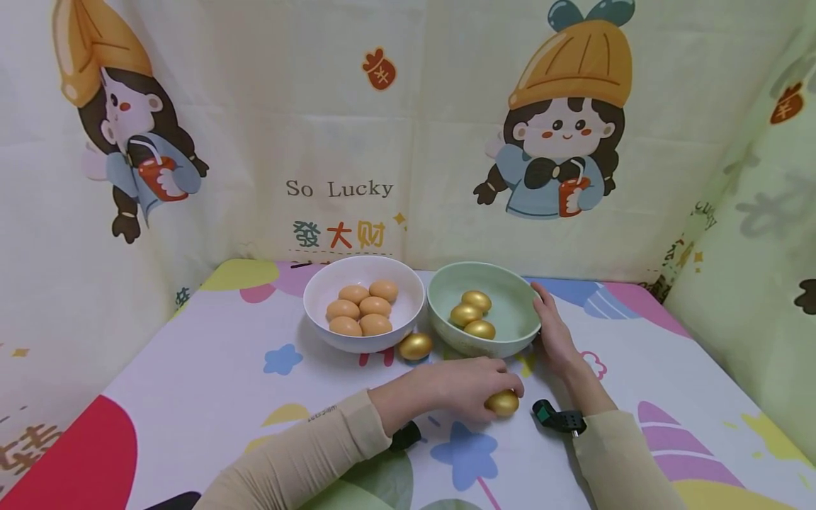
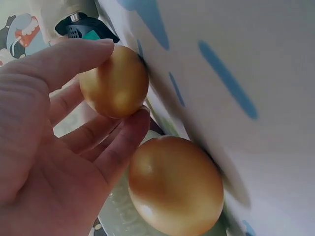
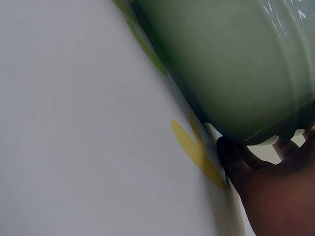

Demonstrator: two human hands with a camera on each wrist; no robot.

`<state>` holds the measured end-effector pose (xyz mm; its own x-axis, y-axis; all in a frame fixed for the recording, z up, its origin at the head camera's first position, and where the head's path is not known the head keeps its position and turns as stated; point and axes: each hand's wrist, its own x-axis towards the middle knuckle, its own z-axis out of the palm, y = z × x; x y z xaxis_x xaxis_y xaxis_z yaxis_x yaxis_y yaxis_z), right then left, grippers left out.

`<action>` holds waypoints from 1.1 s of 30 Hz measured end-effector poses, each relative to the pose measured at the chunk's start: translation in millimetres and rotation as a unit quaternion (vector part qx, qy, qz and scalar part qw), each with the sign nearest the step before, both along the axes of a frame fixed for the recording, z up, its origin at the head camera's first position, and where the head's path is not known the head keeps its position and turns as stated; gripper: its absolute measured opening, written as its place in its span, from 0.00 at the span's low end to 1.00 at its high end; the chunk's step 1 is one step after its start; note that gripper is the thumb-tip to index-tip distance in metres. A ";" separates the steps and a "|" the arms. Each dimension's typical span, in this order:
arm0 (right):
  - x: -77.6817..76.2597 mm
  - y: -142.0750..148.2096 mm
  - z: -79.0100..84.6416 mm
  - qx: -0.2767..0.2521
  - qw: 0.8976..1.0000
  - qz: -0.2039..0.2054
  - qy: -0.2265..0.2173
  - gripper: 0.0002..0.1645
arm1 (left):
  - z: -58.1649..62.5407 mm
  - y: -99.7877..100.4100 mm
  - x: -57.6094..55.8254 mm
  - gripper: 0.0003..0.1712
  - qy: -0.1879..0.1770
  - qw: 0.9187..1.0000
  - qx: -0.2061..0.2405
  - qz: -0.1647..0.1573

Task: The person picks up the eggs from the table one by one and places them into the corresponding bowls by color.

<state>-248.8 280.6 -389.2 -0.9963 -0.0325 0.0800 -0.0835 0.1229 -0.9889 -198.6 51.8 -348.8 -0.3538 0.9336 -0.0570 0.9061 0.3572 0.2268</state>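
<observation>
In the head view my left hand [image 1: 472,386] pinches a golden egg [image 1: 502,403] at the table surface, in front of the green bowl [image 1: 518,343]. The left wrist view shows the thumb on one side of this egg [image 2: 115,83] and fingertips on the other. My right hand [image 1: 557,333] rests its fingers against the green bowl's right outer side; in the right wrist view the fingers [image 3: 236,155] touch the lower wall. Inside that bowl lie three golden eggs [image 1: 466,315]. Another golden egg [image 1: 416,346] is on the table before the gap between the bowls.
A white bowl [image 1: 319,333] with several brown eggs [image 1: 375,307] stands left of the green bowl. Both bowls are near the table's [image 1: 210,368] back edge, close to a printed cloth [image 1: 446,234]. A black wrist device [image 1: 557,418] is at the right sleeve.
</observation>
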 end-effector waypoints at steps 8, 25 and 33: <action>1.0 -1.2 1.0 -0.006 1.000 -0.003 -0.004 0.37 | 0.5 1.2 0.5 0.20 -0.008 1.000 0.000 -0.009; 2.4 0.5 0.9 0.000 1.000 0.002 0.000 0.37 | 33.2 -4.0 -0.9 0.25 -0.032 0.998 0.044 -0.025; 2.3 -0.3 0.9 -0.003 1.000 0.001 0.008 0.37 | 52.7 -9.5 -13.1 0.25 -0.023 0.996 0.087 -0.012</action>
